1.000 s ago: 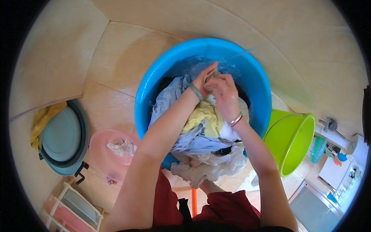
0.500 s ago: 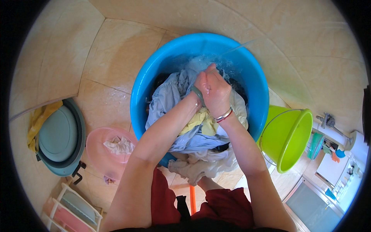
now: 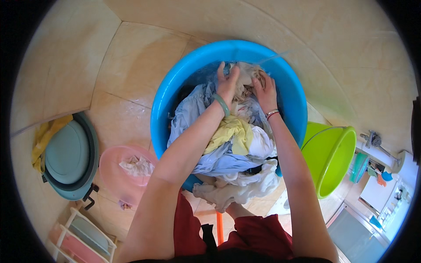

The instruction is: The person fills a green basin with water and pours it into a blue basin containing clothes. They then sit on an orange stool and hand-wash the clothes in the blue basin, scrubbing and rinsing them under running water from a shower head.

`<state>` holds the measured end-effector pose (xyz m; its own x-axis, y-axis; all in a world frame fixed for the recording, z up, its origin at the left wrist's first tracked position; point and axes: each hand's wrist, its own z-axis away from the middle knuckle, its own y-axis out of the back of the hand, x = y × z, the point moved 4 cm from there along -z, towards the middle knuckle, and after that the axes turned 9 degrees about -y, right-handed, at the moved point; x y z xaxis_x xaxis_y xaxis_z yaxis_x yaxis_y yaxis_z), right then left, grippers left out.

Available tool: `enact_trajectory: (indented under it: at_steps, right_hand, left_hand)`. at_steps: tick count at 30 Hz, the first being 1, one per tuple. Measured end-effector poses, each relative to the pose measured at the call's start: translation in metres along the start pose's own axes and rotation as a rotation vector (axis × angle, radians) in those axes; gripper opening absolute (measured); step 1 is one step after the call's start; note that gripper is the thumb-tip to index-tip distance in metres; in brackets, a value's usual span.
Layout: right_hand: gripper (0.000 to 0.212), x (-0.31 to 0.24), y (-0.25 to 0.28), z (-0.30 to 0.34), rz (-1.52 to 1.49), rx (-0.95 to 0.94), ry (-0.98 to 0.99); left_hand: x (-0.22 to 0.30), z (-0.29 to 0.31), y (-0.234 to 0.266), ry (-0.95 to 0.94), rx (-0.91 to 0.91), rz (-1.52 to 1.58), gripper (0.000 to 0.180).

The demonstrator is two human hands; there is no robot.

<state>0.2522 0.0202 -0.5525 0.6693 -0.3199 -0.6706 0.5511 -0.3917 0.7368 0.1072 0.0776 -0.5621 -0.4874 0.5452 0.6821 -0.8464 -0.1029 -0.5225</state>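
Moved apart: left hand [image 3: 227, 85], grip spread wide | right hand [image 3: 265, 93], grip holding beige cloth [image 3: 242, 91] | inside blue tub [image 3: 294, 90]

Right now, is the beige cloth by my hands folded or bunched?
Bunched: the beige cloth shows uneven creases between your left hand and right hand.

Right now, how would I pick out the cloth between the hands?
Find the big round blue tub at centre. Toward its far side, between the left hand and the right hand, is a crumpled beige cloth. Its dull beige sets it apart from the yellow cloth and the pale blue cloth.
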Motion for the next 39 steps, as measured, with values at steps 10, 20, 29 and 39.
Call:
enact_trajectory:
  at_steps: [10, 20, 29, 39]
  right_hand:
    - [0.035, 0.021, -0.029, 0.005, 0.562, -0.312, -0.216]
    - [0.016, -0.091, 0.017, 0.035, 0.086, -0.120, 0.206]
    - [0.013, -0.144, 0.018, 0.056, -0.009, -0.144, 0.310]
    - [0.011, -0.114, 0.007, 0.035, -0.085, -0.012, 0.215]
  left_hand:
    - [-0.031, -0.035, 0.010, 0.070, -0.311, -1.059, 0.056]
    - [-0.019, -0.019, 0.011, 0.250, -0.327, 0.225, 0.039]
    - [-0.006, 0.018, -0.011, 0.258, -0.419, -0.045, 0.033]
    - [-0.030, 0.000, 0.015, -0.019, -0.172, -0.197, 0.034]
